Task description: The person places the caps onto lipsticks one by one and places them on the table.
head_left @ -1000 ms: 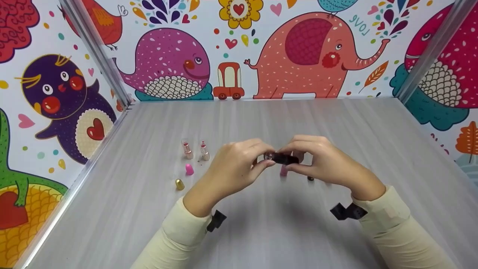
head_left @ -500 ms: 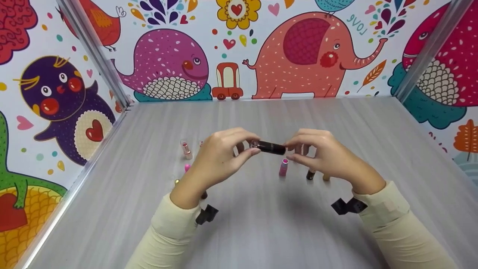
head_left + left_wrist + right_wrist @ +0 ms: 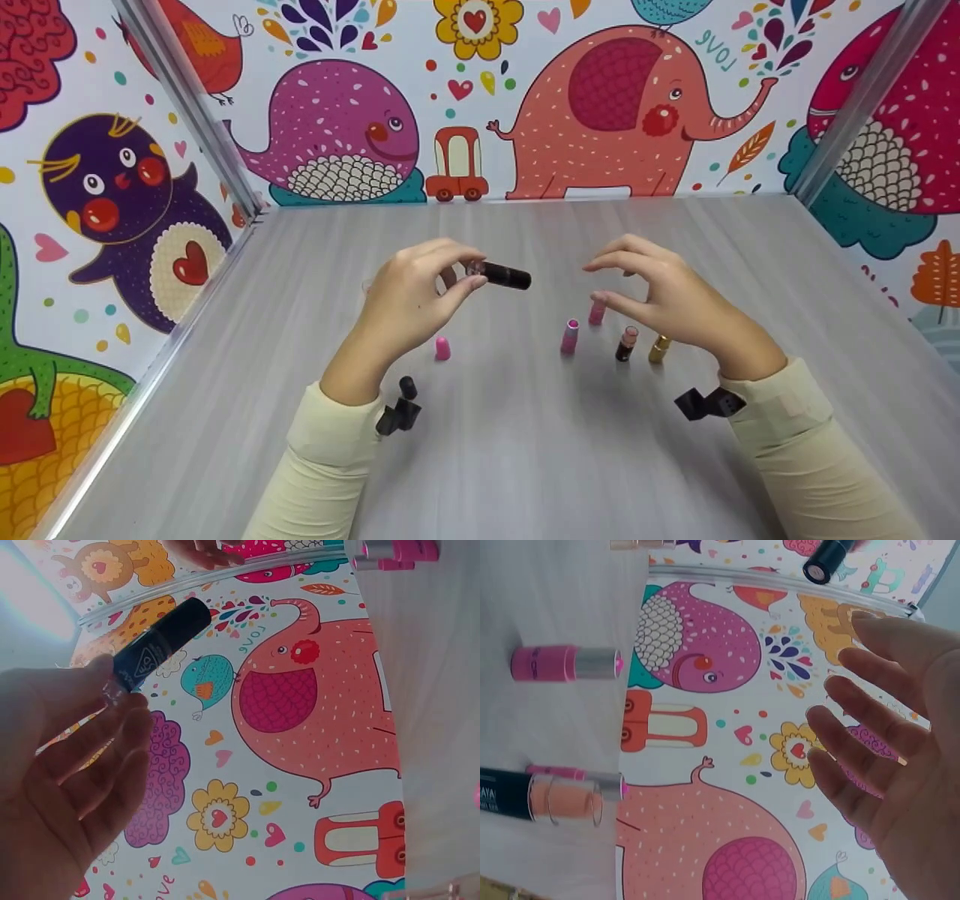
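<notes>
My left hand (image 3: pixel 420 296) pinches a black lipstick tube (image 3: pixel 506 275) by its clear end, between thumb and fingers, above the table. In the left wrist view the tube (image 3: pixel 161 645) tilts upward, with pale lettering on its side. My right hand (image 3: pixel 649 292) hovers apart from it, fingers spread and holding nothing. Below the right hand stand two pink lipsticks (image 3: pixel 570 337), a black-based lipstick with a peach top (image 3: pixel 626 345) and a gold lipstick (image 3: pixel 659 349). The right wrist view shows one pink lipstick (image 3: pixel 566 664) with a silver collar.
A pink cap (image 3: pixel 442 349) stands on the grey table (image 3: pixel 525 450) right of the left forearm. Close to the left wrist is a small black piece (image 3: pixel 407 387). Behind the left hand, other lipsticks are mostly hidden. Printed cartoon panels (image 3: pixel 465 97) wall the table's back and sides.
The right hand has let go of the black lipstick tube, and the hands have drawn apart. My left hand has carried the tube left and slightly farther back, uncovering the pink cap.
</notes>
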`<state>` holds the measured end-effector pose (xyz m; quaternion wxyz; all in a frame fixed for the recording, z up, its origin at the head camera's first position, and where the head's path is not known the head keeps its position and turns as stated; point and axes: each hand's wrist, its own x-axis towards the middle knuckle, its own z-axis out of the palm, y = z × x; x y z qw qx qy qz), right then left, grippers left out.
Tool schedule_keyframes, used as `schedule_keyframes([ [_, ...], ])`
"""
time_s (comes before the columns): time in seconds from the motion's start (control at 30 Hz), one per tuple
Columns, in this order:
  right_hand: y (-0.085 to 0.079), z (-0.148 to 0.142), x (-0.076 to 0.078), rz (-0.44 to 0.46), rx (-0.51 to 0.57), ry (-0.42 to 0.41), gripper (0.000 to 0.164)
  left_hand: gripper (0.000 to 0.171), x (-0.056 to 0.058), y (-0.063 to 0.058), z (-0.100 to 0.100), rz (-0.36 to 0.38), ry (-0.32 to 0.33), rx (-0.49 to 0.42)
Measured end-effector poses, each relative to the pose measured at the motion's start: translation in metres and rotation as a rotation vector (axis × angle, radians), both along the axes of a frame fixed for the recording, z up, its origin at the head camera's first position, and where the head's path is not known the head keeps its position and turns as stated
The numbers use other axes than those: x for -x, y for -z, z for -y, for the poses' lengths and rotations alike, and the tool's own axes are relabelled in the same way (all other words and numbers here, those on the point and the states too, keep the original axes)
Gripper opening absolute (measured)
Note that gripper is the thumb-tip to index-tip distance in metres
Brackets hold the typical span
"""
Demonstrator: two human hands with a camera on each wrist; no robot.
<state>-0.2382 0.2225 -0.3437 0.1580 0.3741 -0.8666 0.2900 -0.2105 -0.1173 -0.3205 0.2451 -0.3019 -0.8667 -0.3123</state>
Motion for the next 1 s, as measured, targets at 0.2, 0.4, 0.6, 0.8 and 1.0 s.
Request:
schedule_keyframes([
  [0.2,0.002,-0.012,0.006,0.083,-0.051,0.068,0.041,0.022,0.008,0.004,0.005,0.042,-0.056,0.021],
  [0.4,0.005,-0.021,0.012,0.185,-0.077,0.108,0.043,0.021,0.017,0.011,0.011,0.064,-0.083,0.049],
  [0.6,0.004,-0.024,0.014,0.215,-0.096,0.128,0.043,0.022,0.026,0.021,0.016,0.104,-0.132,0.106],
  [0.8,0.007,-0.029,0.019,0.267,-0.130,0.172,0.049,0.021,0.033,0.030,0.018,0.131,-0.193,0.188],
  [1.0,0.009,-0.034,0.023,0.299,-0.150,0.191,0.053,0.019,0.038,0.039,0.020,0.132,-0.228,0.272],
])
